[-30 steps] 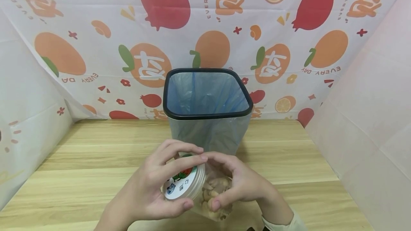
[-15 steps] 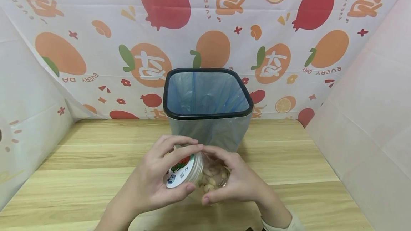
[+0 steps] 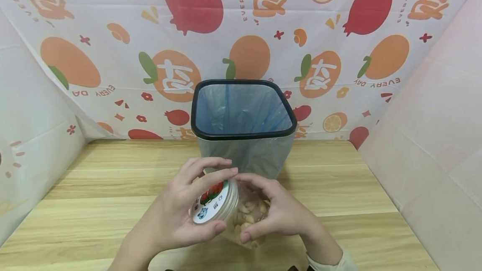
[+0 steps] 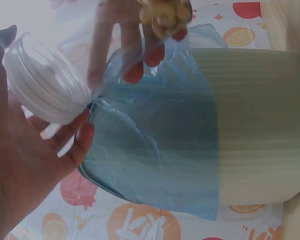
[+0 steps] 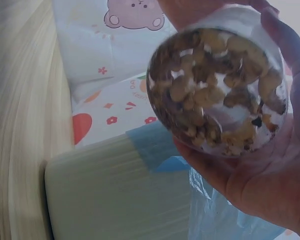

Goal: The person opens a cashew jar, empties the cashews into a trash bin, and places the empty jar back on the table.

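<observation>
A clear jar (image 3: 242, 221) with a white screw lid is held tilted between both hands, low in the head view. My left hand (image 3: 177, 210) grips the lid (image 3: 211, 206), which bears a picture of red fruit and some characters. Around the jar's body curls my right hand (image 3: 284, 212), thumb on the near side. Pale brown, nut-like pieces (image 5: 205, 90) show through the jar's base in the right wrist view; their exact kind is unclear. In the left wrist view the ridged lid side (image 4: 47, 82) sits between thumb and fingers. The lid appears on the jar.
Just behind the hands stands a pale bin (image 3: 244, 154) with a black rim (image 3: 244, 137) and a bluish plastic liner (image 3: 241, 108). The wooden tabletop (image 3: 124, 179) is bounded by a fruit-print cloth (image 3: 248, 20) at the back and pale cloth at both sides.
Both hands and the jar have moved slightly up in the head view. The jar's tilt has shifted a little, and both hands keep their hold on it.
</observation>
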Motion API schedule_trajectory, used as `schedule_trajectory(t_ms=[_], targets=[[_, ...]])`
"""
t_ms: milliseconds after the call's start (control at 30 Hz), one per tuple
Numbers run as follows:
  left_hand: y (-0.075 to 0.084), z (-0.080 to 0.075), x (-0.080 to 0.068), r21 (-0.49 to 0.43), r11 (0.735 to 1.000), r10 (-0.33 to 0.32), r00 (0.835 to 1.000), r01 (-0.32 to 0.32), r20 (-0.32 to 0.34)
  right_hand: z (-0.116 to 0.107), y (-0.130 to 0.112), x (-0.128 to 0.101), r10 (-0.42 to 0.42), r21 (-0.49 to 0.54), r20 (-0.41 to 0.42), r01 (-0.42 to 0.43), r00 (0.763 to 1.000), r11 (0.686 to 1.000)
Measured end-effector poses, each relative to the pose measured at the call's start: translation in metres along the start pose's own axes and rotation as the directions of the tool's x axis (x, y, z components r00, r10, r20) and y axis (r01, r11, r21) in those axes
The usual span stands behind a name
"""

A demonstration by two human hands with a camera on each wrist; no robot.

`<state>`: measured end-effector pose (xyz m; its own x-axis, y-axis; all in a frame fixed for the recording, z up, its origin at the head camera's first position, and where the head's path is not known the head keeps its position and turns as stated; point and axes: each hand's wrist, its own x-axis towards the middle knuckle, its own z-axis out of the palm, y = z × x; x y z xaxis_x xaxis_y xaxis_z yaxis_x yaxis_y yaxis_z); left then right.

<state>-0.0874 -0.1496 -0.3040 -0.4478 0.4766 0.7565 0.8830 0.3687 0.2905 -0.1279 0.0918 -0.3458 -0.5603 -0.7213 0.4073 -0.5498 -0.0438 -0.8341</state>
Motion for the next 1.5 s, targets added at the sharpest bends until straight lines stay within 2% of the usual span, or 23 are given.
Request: schedule_trajectory(t_ms=[133,233,300,567,767,933,1133,1233,1333,1500], targets=[[0.001,0.0,0.002,-0.063,0.994,0.085,0.996,-0.084,0.014,-0.002,0.003,0.0,-0.025,0.101,0.079,0.017,0.997,0.995],[0.002,0.002,0.004,-0.095,0.985,0.147,0.989,-0.146,0.002,-0.003,0.004,0.0,-0.066,0.13,0.11,0.052,0.992,0.99],[0.002,0.002,0.005,-0.103,0.981,0.167,0.986,-0.166,-0.007,-0.003,0.004,0.0,-0.075,0.134,0.114,0.06,0.991,0.989],[0.001,0.003,0.005,-0.103,0.981,0.162,0.987,-0.163,-0.017,-0.003,0.003,-0.002,-0.061,0.132,0.091,0.049,0.994,0.99],[-0.001,0.001,0.002,-0.072,0.992,0.106,0.994,-0.106,0.004,-0.001,-0.001,-0.001,-0.057,-0.023,0.02,0.058,0.998,0.998],[-0.002,-0.001,0.0,-0.041,0.996,0.076,0.997,-0.076,0.013,0.002,-0.003,0.0,-0.074,-0.143,-0.022,0.07,0.997,0.987],[-0.002,-0.001,0.0,-0.02,0.998,0.062,0.998,-0.062,0.015,0.002,-0.002,0.0,-0.086,-0.196,-0.04,0.077,0.995,0.978],[-0.001,-0.002,0.001,-0.025,0.997,0.079,0.997,-0.079,0.012,0.002,-0.001,0.0,-0.06,-0.163,-0.029,0.054,0.998,0.985],[0.001,-0.002,0.005,-0.048,0.99,0.131,0.991,-0.131,0.001,0.001,0.0,0.0,-0.039,-0.096,-0.004,0.038,0.999,0.995],[0.007,-0.001,0.01,-0.084,0.976,0.2,0.98,-0.2,-0.006,-0.001,0.002,-0.001,-0.068,0.031,0.062,0.066,0.996,0.997]])
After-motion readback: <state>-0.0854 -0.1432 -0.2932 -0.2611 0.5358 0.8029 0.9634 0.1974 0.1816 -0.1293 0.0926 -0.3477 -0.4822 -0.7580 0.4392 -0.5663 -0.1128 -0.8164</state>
